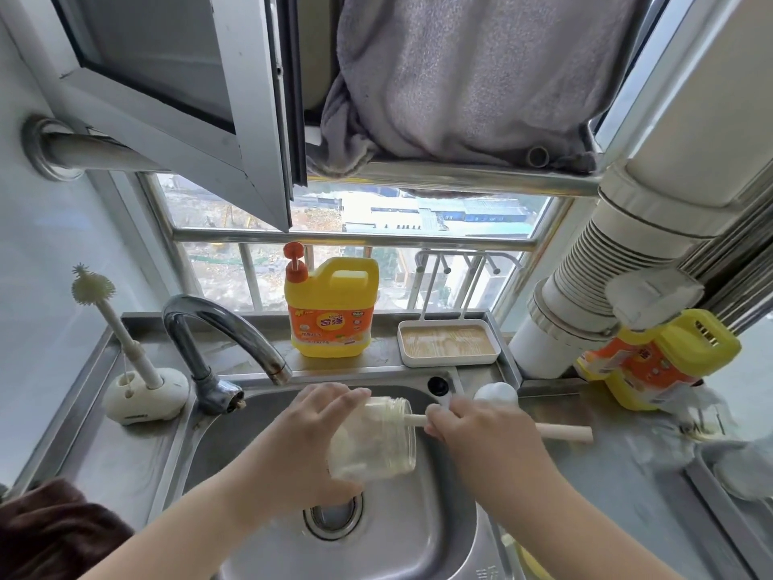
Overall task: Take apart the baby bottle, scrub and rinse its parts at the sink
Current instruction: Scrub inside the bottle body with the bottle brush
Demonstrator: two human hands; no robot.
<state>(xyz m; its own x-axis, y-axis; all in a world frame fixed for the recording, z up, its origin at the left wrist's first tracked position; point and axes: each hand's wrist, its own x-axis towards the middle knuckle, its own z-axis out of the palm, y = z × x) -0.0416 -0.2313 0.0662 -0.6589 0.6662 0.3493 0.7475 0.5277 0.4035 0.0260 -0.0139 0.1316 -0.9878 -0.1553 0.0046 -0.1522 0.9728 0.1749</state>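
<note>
Over the steel sink my left hand grips the clear bottle body, held on its side with its threaded mouth pointing right. My right hand grips the cream handle of a bottle brush. The brush head is pushed inside the bottle and shows as a pale blur through the wall. A white rounded bottle part sits on the sink's back right rim. The faucet arches over the basin's left side with no water running.
A small nipple brush stands in a white holder at the left. A yellow dish soap jug and a white tray sit on the back ledge. A second yellow jug stands right, under a white duct. A brown cloth lies bottom left.
</note>
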